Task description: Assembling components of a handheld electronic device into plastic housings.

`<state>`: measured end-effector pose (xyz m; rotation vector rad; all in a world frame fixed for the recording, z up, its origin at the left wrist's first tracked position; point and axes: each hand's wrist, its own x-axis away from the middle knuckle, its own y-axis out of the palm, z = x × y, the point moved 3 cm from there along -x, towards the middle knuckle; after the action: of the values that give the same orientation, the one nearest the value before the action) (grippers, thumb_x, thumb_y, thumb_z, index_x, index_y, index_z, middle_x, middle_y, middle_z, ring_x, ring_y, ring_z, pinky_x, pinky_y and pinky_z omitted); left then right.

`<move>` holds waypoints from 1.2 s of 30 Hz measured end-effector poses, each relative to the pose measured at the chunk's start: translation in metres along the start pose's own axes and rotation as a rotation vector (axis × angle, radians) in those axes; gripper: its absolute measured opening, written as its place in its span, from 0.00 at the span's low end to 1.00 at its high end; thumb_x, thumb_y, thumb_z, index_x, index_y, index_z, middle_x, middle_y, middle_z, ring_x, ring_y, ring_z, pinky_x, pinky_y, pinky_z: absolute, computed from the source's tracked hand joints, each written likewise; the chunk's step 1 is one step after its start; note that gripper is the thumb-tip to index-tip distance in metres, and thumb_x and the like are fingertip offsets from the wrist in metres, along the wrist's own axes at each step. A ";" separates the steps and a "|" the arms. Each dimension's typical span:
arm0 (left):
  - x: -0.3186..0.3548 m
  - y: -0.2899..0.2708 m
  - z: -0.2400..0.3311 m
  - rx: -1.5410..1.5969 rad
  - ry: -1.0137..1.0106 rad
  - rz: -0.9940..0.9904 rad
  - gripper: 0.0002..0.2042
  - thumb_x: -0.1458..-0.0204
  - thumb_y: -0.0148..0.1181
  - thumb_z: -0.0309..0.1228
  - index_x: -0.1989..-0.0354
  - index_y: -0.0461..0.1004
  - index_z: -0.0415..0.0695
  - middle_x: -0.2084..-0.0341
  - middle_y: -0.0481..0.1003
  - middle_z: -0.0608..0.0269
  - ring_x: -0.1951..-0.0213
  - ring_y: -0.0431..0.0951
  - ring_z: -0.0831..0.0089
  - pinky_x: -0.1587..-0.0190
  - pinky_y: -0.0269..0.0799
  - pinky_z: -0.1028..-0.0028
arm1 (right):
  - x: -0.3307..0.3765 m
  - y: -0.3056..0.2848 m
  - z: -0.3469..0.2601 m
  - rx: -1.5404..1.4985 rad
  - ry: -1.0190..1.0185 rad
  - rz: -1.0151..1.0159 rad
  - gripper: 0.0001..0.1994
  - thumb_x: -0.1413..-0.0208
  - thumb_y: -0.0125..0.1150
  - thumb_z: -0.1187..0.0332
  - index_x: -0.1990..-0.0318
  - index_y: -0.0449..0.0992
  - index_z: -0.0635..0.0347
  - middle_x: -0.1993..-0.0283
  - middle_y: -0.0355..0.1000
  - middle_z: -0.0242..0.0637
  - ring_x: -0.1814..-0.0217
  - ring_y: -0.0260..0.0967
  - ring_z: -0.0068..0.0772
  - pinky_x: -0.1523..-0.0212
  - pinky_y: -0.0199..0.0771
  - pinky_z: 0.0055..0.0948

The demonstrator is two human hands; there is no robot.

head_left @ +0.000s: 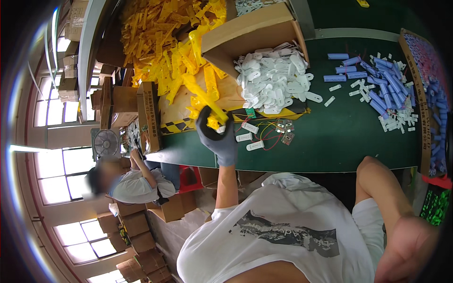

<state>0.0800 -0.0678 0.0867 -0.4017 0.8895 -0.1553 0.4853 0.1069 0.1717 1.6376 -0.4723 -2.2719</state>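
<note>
My left hand (221,141), in a grey glove with black fingertips, is closed around a long yellow plastic piece (204,95). More yellow plastic shows below it, inside the curl of the fingers. Just right of this hand, white oval housings (255,145) lie on the green table, with thin red and yellow wires running to small circuit boards (285,126). My bare right hand (409,247) is raised close to the camera at the lower right, away from the table. Its palm side shows, but the fingers are lost at the dark rim.
Yellow pieces (160,28) heap up at the back left. A tipped cardboard box (252,26) spills white oval covers (273,80). Blue cylindrical cells (389,85) and small white parts lie to the right, beside a long box (415,70) of cells. Another person (137,184) sits at the left.
</note>
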 end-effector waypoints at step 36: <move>0.165 0.059 0.104 0.251 0.078 -0.619 0.17 0.63 0.68 0.27 0.62 0.74 0.49 0.49 0.67 0.56 0.49 0.66 0.50 0.49 0.64 0.56 | 0.019 0.134 0.063 0.114 1.135 0.500 0.15 0.41 0.55 0.51 0.67 0.76 0.52 0.73 0.74 0.40 0.75 0.70 0.36 0.67 0.72 0.24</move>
<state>0.2620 -0.0337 0.0016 -0.4274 0.7871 -0.8478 0.4262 -0.0161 0.2323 2.1937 -0.5901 -0.7603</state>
